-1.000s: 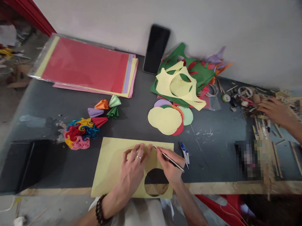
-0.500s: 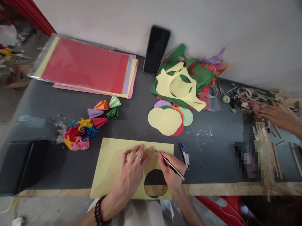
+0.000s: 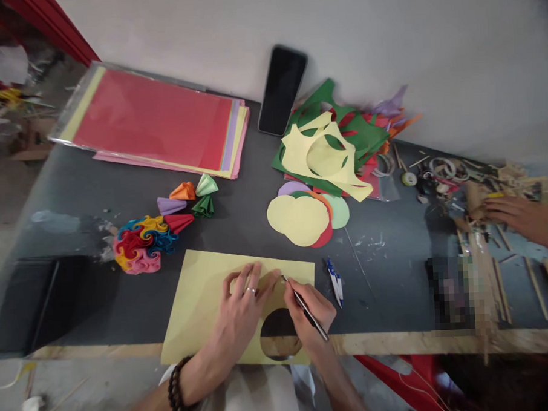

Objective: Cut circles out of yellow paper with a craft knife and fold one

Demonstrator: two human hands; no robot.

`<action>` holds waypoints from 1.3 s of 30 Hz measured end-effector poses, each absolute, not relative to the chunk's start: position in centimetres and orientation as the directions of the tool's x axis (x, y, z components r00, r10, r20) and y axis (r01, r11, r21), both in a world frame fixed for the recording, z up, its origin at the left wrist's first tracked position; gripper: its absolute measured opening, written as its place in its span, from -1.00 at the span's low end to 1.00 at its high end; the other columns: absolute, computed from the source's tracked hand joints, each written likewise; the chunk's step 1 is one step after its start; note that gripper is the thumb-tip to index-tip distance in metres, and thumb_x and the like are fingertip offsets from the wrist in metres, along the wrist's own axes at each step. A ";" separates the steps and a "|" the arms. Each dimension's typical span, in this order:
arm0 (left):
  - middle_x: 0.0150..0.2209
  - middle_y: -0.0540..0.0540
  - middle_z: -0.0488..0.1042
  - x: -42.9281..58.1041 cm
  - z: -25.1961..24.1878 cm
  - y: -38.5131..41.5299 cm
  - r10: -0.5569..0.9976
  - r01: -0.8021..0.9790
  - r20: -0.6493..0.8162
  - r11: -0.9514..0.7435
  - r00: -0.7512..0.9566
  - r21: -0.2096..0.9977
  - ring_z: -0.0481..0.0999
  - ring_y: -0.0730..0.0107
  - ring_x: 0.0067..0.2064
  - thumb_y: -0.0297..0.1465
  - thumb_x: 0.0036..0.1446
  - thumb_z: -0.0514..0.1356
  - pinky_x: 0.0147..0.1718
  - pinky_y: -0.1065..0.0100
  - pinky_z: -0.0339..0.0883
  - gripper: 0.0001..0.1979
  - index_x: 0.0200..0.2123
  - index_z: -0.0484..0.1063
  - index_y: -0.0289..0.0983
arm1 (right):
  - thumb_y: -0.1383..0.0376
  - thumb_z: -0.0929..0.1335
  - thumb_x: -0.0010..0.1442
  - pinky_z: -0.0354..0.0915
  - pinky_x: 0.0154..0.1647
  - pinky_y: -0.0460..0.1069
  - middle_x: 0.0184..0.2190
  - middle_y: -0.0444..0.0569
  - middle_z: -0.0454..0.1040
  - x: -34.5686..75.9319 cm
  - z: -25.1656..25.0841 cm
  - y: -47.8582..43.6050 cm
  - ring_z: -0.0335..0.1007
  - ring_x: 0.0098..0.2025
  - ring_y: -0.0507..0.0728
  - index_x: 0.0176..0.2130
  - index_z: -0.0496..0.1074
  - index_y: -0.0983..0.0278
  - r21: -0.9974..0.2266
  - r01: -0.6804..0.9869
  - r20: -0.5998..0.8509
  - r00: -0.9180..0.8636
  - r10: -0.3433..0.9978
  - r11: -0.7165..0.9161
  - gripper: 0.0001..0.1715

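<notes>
A pale yellow sheet of paper (image 3: 199,299) lies at the table's near edge, with a round hole (image 3: 280,338) cut in its lower right part. My left hand (image 3: 242,307) presses down on the sheet, fingers curved over something round that I cannot make out. My right hand (image 3: 308,310) grips a pen (image 3: 305,307) whose tip touches the sheet beside my left fingertips.
Cut paper circles (image 3: 302,219) and scrap sheets (image 3: 330,148) lie beyond, with a phone (image 3: 281,90) against the wall. A stack of coloured sheets (image 3: 156,120), folded paper cones (image 3: 189,200), a curled paper ball (image 3: 139,244) sit left. Another person's hand (image 3: 524,216) reaches among sticks, right.
My right hand has drawn the pen slightly downward and turned it more upright. The other person's hand has shifted to the right. My left hand stays pressed in place.
</notes>
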State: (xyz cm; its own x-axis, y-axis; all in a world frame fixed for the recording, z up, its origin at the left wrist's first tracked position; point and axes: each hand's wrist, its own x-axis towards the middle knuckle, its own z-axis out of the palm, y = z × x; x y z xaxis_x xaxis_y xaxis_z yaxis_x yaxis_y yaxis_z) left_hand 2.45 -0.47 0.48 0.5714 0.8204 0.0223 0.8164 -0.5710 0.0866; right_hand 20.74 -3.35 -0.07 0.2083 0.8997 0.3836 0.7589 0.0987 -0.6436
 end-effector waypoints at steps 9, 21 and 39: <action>0.40 -0.33 0.36 2.3 0.8 -1.2 0.787 0.786 0.056 -0.617 0.614 0.050 0.40 -0.15 0.39 -0.38 0.26 0.29 0.19 -0.10 0.44 -0.21 0.49 0.11 0.05 | 0.31 0.44 0.31 0.52 -0.43 -0.15 -0.34 -0.08 0.74 21.1 -0.2 -3.9 0.70 -0.39 0.03 -0.05 0.64 0.03 -0.665 0.744 0.335 0.221 0.916 0.064 -0.75; 0.44 -0.33 0.30 2.8 0.9 -1.4 0.787 0.787 0.020 -0.616 0.616 0.018 0.38 -0.18 0.40 -0.39 0.28 0.26 0.18 -0.13 0.47 -0.30 0.45 0.22 0.04 | 0.31 0.44 0.33 0.49 -0.37 -0.17 -0.35 -0.10 0.74 21.1 0.0 -3.7 0.68 -0.39 -0.02 -0.02 0.65 0.03 -0.640 0.763 0.321 0.159 0.934 0.090 -0.73; 0.44 -0.12 0.33 2.5 1.0 -1.0 0.759 0.759 0.007 -0.651 0.651 -0.009 0.38 -0.16 0.39 -0.41 0.32 0.21 0.11 -0.11 0.52 -0.40 0.38 0.33 0.10 | 0.44 0.41 0.32 0.57 -0.37 -0.08 -0.33 -0.04 0.71 20.2 0.0 -4.2 0.66 -0.37 0.08 -0.08 0.63 0.21 -0.657 0.754 0.286 0.216 0.934 0.027 -0.77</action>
State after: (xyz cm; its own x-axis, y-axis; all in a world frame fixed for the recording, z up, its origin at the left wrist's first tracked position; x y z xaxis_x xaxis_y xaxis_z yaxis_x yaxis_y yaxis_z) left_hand 2.52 -0.97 1.03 0.6512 0.7589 0.0066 0.7589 -0.6511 -0.0093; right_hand 20.17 -4.21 -0.04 0.2159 0.9336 0.2859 0.7538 0.0267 -0.6565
